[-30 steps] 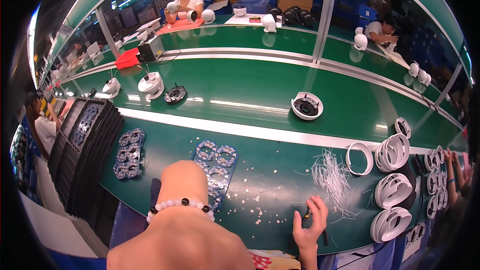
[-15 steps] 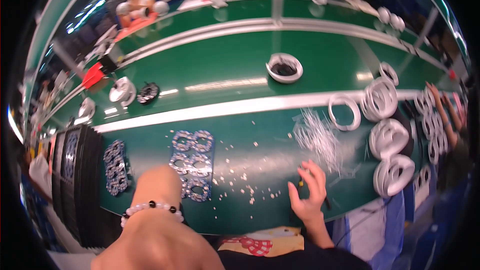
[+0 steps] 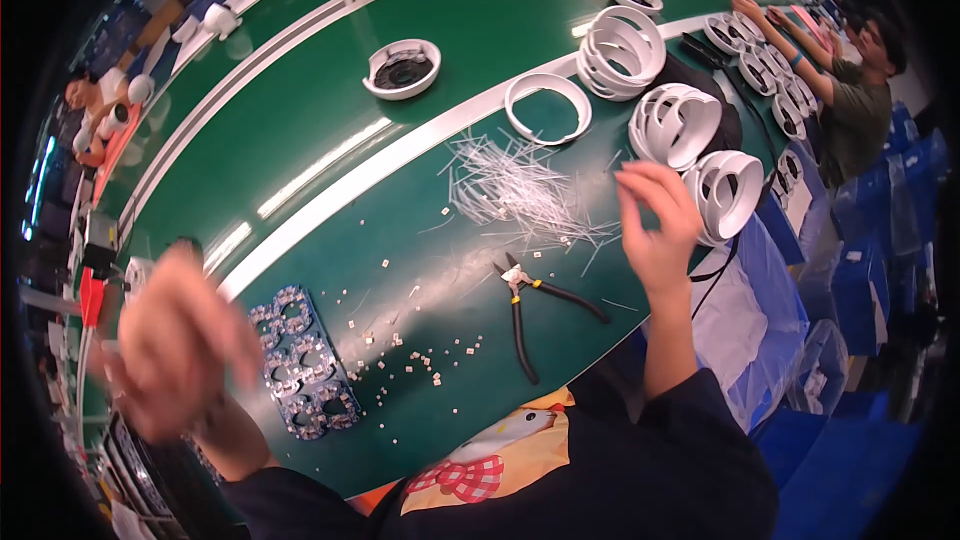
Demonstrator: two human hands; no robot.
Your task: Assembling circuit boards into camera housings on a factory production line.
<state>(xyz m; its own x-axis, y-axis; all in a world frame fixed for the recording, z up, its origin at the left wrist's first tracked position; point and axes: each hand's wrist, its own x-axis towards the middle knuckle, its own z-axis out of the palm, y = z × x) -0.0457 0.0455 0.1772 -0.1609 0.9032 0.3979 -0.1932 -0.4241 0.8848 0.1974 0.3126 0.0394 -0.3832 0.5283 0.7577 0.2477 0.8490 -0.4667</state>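
Note:
My left hand (image 3: 175, 345) is raised at the left, smeared by motion, so its fingers cannot be read. Close to its right side lies a blue circuit board panel (image 3: 305, 365) with several round cut-outs. My right hand (image 3: 662, 225) hovers beside the stacked white plastic rings (image 3: 725, 198), thumb apart from the curved fingers and nothing visible between them. Left of that hand, side cutters (image 3: 516, 278) with black and yellow handles rest on the green table with their handles spread. Beyond the cutters is a loose heap of thin white strips (image 3: 515, 180).
Tiny pale pieces (image 3: 435, 362) are scattered over the table's middle. More white ring stacks (image 3: 675, 125) stand along the right side, near a single ring (image 3: 548, 108). Across the rail sits a white round housing (image 3: 402, 70). A person (image 3: 850, 105) works at the far right.
The view has swung to the right. My left hand has come into sight at the left. My right hand has moved away from the cutters toward the rings, leaving the cutters uncovered.

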